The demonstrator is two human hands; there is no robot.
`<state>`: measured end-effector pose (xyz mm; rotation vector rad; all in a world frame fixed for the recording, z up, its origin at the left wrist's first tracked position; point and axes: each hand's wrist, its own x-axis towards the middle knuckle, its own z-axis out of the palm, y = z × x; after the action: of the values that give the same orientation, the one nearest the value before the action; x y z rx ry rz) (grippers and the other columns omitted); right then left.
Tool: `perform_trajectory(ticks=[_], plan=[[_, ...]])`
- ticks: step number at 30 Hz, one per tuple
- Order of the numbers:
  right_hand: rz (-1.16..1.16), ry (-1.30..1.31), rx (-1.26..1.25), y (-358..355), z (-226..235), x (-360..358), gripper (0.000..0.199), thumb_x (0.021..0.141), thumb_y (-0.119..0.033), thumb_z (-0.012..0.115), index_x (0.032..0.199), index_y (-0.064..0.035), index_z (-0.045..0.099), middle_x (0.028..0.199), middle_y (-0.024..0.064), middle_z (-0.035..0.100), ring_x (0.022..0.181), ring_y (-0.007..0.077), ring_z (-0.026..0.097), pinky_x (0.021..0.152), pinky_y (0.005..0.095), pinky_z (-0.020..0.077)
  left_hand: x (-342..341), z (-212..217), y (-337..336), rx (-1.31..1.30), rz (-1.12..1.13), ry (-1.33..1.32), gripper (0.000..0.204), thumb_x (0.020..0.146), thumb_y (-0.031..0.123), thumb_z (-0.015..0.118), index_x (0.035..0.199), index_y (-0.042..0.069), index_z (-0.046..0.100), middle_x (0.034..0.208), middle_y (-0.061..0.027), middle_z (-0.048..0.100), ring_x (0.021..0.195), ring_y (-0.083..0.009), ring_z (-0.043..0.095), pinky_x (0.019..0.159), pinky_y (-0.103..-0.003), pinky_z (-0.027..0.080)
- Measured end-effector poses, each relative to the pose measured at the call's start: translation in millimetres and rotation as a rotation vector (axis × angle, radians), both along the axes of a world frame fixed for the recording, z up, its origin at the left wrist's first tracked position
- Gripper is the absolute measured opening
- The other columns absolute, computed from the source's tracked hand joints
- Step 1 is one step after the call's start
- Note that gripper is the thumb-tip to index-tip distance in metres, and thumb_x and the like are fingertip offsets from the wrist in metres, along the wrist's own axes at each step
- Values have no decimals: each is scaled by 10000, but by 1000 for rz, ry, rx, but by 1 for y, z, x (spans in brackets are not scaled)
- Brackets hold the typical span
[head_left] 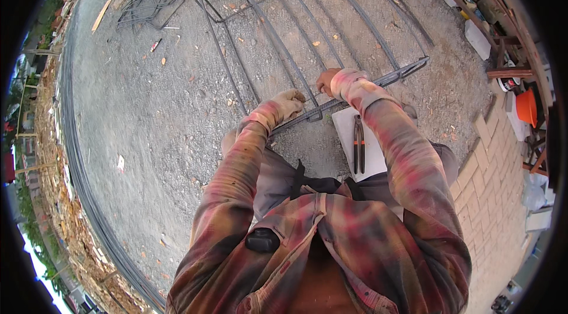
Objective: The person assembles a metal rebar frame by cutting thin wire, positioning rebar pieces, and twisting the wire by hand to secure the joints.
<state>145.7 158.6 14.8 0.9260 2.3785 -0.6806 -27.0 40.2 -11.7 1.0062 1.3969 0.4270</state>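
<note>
A cage of grey steel rebar [269, 27] stretches across the ground in front of me, its near end bar close to my knees. My left hand [288, 103], in a pale glove, is closed beside a long bar of the cage, just above the near end. On the other side of that bar my right hand [327, 81] has its fingers curled down toward the steel. Whatever either hand pinches is hidden or too small to make out. Dark-handled pincers [358, 145] lie on a white slab [373, 163] below my right forearm.
Bent rebar frames [155, 3] rest on the gravel at the far left. Long steel rods [74, 136] run along the left edge. At right are brick paving [488, 163], an orange bucket [525, 107] and a wooden rack [510, 71]. A curved bar [408, 15] lies beyond the cage.
</note>
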Motion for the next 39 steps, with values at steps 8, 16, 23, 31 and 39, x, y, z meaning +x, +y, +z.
perform_trajectory(ticks=[8,16,23,31,39], plan=[[-89,-315,121,-8,-4,-11,268,750,-209,634,1001,-122,672,1015,126,647,946,317,621,780,420,501,-2,-6,15,15,-311,153,339,758,181,569,1068,51,612,837,-48,620,675,-143,553,585,-295,457],[-728,45,-802,-16,-6,24,79,807,-110,569,784,-38,592,690,54,545,488,145,455,429,317,381,-3,1,28,3,-433,181,355,745,156,562,1082,54,606,815,-58,614,619,-144,545,550,-297,449],[-869,340,-838,-67,-4,22,186,819,-174,572,845,9,591,650,68,532,471,146,470,412,302,376,-17,6,50,-82,-592,147,367,732,116,557,1093,80,610,749,-43,608,628,-137,552,530,-277,443],[-887,548,-139,-130,-15,2,267,776,-218,590,939,-15,648,887,175,651,844,308,625,758,358,463,-8,2,60,579,-1334,493,332,760,295,576,925,18,656,741,-82,617,674,-188,571,598,-321,450],[-915,556,43,-153,-11,-8,252,753,-244,600,903,-52,665,848,177,646,831,357,607,770,392,472,17,13,17,68,-332,473,517,763,483,503,900,3,638,802,-162,640,724,-272,581,745,-354,446]])
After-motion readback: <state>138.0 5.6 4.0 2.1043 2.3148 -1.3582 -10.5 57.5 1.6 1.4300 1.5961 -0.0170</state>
